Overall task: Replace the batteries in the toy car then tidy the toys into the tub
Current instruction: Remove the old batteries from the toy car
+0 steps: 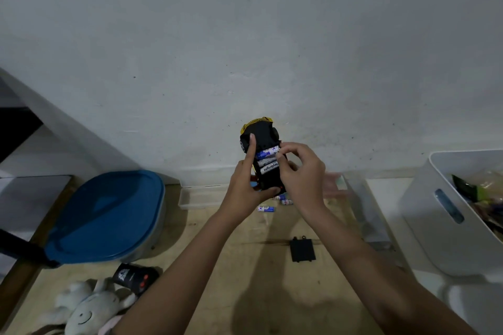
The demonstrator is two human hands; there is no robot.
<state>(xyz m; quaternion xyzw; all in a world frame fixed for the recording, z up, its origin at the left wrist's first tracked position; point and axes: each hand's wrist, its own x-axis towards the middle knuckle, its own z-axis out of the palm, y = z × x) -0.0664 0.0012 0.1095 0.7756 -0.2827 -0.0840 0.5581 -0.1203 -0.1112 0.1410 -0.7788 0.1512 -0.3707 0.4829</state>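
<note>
One pale plush toy (84, 310) lies nearest, beside one black remote (135, 277), and one black battery cover (302, 249) rests on the bench (258, 294) between the forearms. The left hand (245, 185) grips the upturned toy car (262, 139), forefinger straight along its underside, while the right hand (302, 171) pinches at the three batteries (268, 160) seated in it. Three loose batteries (266, 208) lie below, by one clear tub (200, 202).

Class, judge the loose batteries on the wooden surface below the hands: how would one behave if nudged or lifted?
The loose batteries are small smooth cylinders lying on their sides on the wooden surface, so a nudge would probably roll one. The glossy wrap may be slightly slippery. Straight, unbent shape suggests rigid.
</note>
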